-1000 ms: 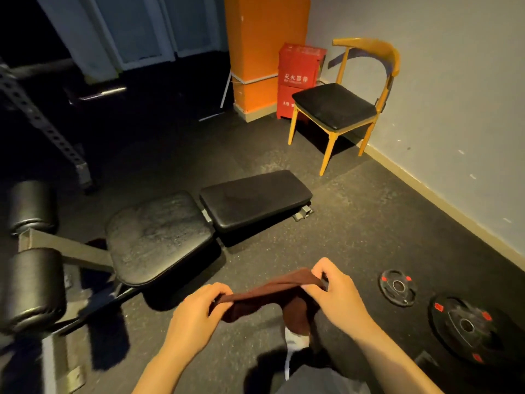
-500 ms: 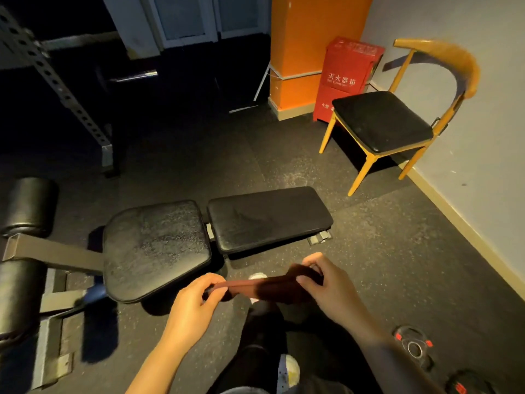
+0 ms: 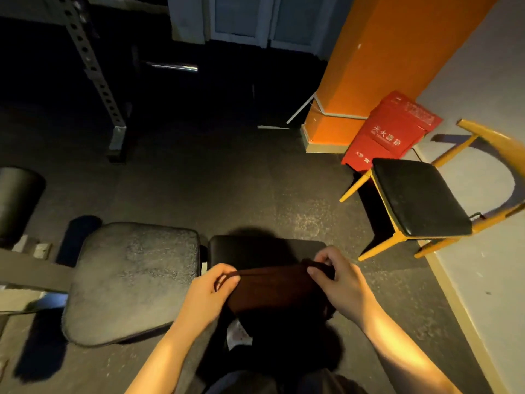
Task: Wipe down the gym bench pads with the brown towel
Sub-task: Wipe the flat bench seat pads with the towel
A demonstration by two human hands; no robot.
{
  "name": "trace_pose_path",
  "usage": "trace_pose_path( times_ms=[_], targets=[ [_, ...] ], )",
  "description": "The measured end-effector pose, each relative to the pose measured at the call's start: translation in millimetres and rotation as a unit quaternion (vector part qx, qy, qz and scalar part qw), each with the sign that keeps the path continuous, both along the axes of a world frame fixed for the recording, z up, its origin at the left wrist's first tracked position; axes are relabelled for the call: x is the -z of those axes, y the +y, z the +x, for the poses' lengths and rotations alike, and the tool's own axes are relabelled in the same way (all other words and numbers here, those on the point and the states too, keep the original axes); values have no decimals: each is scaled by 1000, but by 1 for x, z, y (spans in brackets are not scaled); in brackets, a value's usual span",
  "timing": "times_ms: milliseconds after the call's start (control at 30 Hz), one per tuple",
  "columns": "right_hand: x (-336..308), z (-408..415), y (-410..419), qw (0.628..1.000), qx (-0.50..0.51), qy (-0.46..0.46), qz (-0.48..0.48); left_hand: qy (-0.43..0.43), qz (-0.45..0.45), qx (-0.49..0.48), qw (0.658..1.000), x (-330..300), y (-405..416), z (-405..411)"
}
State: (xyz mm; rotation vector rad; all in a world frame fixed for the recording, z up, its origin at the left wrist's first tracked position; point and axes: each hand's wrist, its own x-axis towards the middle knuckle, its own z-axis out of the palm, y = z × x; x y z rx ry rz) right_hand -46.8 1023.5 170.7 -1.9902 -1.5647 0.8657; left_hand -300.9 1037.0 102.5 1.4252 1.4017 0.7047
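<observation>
Dark speckled rubber floor [image 3: 241, 189] runs to a grey wall [image 3: 488, 89] on the right, w/ an orange pillar [image 3: 377, 61], a red box [image 3: 389, 132] at its base and a wooden chair [image 3: 420, 200] w/ black seat beside that. Bench has 2 pads: dusty seat pad [image 3: 130, 280] and smaller black pad [image 3: 255, 248]. Brown towel [image 3: 272, 288] is stretched btwn both hands, in front of the black pad. Left hand [image 3: 207, 291] and right hand [image 3: 338, 280] fingers each pinch one end of it.

Matt cloth towel [image 3: 272, 285], scuffed leathery bench pad [image 3: 133, 282] (dusty-looking), wooden chair [image 3: 488, 135].
</observation>
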Motion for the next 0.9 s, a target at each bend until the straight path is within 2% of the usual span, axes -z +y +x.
trace_pose_path(
  times_ms=[133, 233, 367, 533, 733, 833, 900],
  targets=[
    [-2, -34, 52, 997, -72, -15, -16, -5, -8, -63, 998, 0, 21, -37],
    [-6, -57, 91, 989, -147, -11, -24, -4, -17, -147, 989, 1, 22, -64],
    [-7, -86, 134, 960, -259, -33, -101, 13, -1, -229, 973, -9, 23, -81],
    [13, -118, 172, 928, -351, -65, -104, 44, 17, -318, 947, -24, 37, -90],
    [33, -156, 247, 878, -467, -20, -103, 70, -17, -460, 885, -19, 46, -81],
    [48, -184, 292, 836, -539, 1, -104, 63, -44, -551, 831, -8, 59, -67],
    [59, -200, 327, 800, -581, 17, -148, 70, -52, -611, 787, -4, 81, -53]
  ],
)
